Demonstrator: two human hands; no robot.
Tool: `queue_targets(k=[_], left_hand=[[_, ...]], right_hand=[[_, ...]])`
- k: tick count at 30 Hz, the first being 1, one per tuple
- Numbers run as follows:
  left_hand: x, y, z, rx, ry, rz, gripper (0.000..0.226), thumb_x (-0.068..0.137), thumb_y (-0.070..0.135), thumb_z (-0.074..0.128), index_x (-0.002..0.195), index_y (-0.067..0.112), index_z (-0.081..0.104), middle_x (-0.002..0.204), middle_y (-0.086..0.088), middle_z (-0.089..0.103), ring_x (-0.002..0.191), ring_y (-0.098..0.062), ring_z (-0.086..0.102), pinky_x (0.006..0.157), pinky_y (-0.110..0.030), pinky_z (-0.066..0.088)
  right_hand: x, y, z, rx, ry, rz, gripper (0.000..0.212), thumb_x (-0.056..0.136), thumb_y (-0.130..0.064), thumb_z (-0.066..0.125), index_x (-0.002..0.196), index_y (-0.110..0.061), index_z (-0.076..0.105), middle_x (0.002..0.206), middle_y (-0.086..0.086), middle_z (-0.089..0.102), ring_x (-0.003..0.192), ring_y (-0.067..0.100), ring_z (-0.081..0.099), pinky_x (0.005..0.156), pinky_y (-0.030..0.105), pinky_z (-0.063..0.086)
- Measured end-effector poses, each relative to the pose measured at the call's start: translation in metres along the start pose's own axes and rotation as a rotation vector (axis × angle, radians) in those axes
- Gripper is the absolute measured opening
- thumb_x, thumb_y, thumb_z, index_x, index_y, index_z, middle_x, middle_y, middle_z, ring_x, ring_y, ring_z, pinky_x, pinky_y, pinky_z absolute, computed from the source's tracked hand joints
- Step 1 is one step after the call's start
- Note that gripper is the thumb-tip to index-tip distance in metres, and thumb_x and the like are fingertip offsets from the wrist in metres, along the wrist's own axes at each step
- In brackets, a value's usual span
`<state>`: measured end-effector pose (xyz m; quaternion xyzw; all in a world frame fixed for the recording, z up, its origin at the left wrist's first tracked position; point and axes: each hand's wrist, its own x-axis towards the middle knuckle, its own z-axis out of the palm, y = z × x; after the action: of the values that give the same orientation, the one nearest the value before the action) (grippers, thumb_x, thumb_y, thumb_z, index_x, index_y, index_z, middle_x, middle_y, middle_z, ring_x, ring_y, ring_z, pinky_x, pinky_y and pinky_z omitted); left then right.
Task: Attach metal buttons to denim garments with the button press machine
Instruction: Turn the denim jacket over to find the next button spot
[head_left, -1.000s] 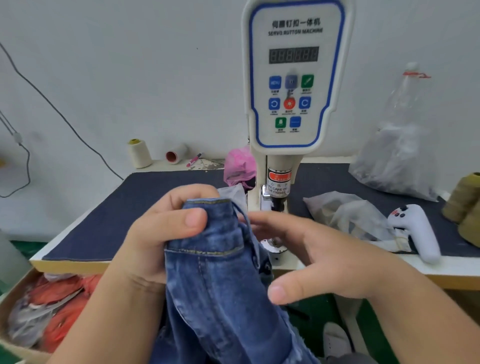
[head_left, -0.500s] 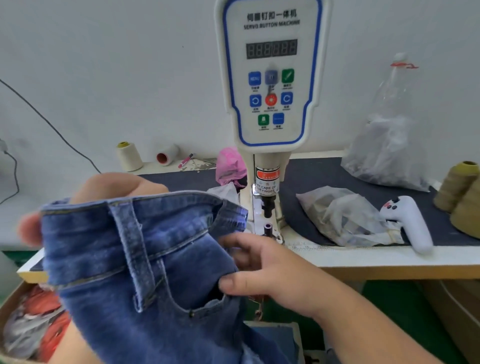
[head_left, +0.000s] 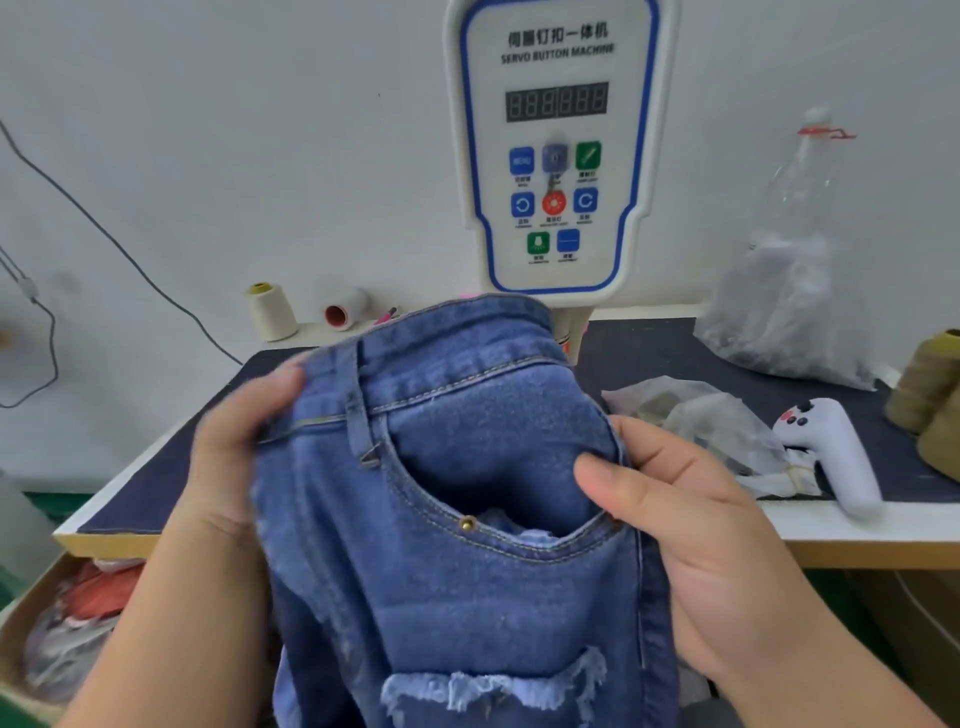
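Observation:
A pair of blue denim jeans (head_left: 457, 582) hangs in front of me, front pocket facing up, with a small brass rivet (head_left: 467, 524) at the pocket's left corner and a frayed rip lower down. My left hand (head_left: 244, 436) grips the waistband by the belt loop. My right hand (head_left: 675, 514) holds the jeans' right edge, thumb pressed on the pocket opening. The white servo button machine (head_left: 556, 156) stands behind the jeans; its press head and die are hidden by the denim.
The work table (head_left: 171, 467) has a dark denim-covered top. On it lie clear plastic bags (head_left: 717, 421), a tall bag (head_left: 795, 296), a white handheld controller (head_left: 841, 457), thread cones (head_left: 270, 312) and olive cones (head_left: 930, 384). A box of fabric (head_left: 67, 623) sits below left.
The jeans have been turned and spread, so the front pocket now faces me. My left hand has moved to the waistband's left; my right hand shifted to the right edge. The denim now covers the press head.

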<state>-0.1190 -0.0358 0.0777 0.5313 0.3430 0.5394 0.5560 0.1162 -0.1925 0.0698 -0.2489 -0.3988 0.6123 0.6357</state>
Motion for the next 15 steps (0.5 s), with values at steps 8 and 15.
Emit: queue_targets(k=[8,15], left_hand=[[-0.069,-0.026,0.039,0.786,0.334,0.288,0.037,0.08,0.06,0.054,0.105,0.033,0.055,0.105,0.02,0.056,0.104,-0.002,0.053,0.093,-0.023,0.041],[-0.112,-0.036,0.06,0.416,-0.507,0.078,0.09,0.069,0.06,0.08,0.14,0.029,0.035,0.123,0.033,0.061,0.125,-0.015,0.058,0.09,-0.007,0.042]], right_hand=[[0.01,-0.011,0.025,0.088,-0.031,-0.203,0.019,0.071,-0.009,0.072,0.09,-0.011,0.076,0.087,0.013,0.074,0.078,0.022,0.073,0.069,0.03,0.058],[0.017,-0.01,0.032,0.049,-0.034,-0.181,0.019,0.069,-0.016,0.067,0.085,-0.013,0.076,0.08,0.011,0.072,0.07,0.02,0.07,0.066,0.029,0.058]])
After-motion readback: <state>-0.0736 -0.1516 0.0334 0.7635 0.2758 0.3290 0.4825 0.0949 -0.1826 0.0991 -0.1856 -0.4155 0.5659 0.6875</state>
